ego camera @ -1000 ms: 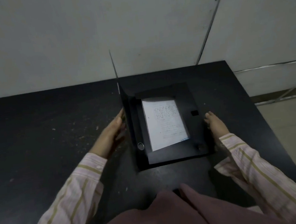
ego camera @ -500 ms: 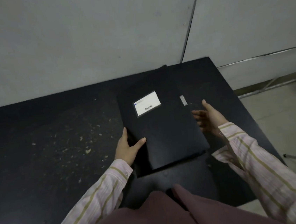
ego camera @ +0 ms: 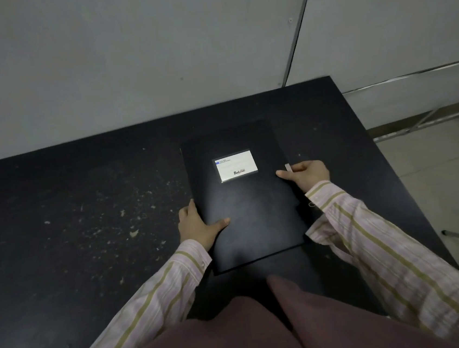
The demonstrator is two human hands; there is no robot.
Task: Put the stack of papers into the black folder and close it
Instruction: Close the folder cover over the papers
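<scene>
The black folder point(ego camera: 250, 208) lies flat and shut on the black table point(ego camera: 80, 218), a white label point(ego camera: 236, 165) on its cover. The papers are hidden inside. My left hand point(ego camera: 197, 226) grips the folder's left edge, thumb on the cover. My right hand point(ego camera: 306, 174) holds the right edge, fingers pinching a small grey closing tab point(ego camera: 287, 167).
The table top carries light specks and scraps on its left half. A grey panelled wall point(ego camera: 153, 54) rises just behind the table. The table's right edge drops to a tiled floor point(ego camera: 434, 169) with metal bars.
The cover, upright a second ago with the papers showing, has swung down flat. My left hand shifted onto the cover's edge; my right hand moved up to the closing tab.
</scene>
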